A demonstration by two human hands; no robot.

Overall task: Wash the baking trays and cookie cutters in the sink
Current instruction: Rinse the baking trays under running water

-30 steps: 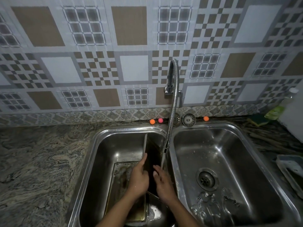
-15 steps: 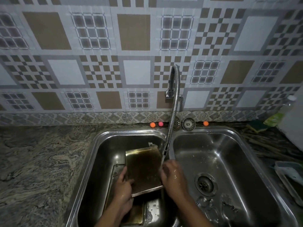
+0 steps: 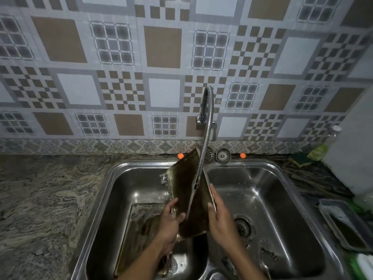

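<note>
Rinsing step. Both hands grip one baking tray (image 3: 187, 190), tilted up over the sink divider under the hose faucet (image 3: 203, 158): left hand (image 3: 171, 217) on its left edge, right hand (image 3: 219, 215) on the right. Another tray (image 3: 139, 231) lies in the left basin (image 3: 121, 188). Next move likely calls for turning the tray so water reaches the rest.

No text, label or number can be read anywhere

home kitchen, double-bowl stainless sink (image 3: 282, 172) set in granite-pattern countertop (image 3: 40, 199), patterned tile backsplash (image 3: 121, 77), flexible wall-mounted tap (image 3: 207, 126), sink strainers (image 3: 223, 156) on the ledge, dish soap bottle (image 3: 323, 146), green scrub sponge (image 3: 300, 159)
</note>
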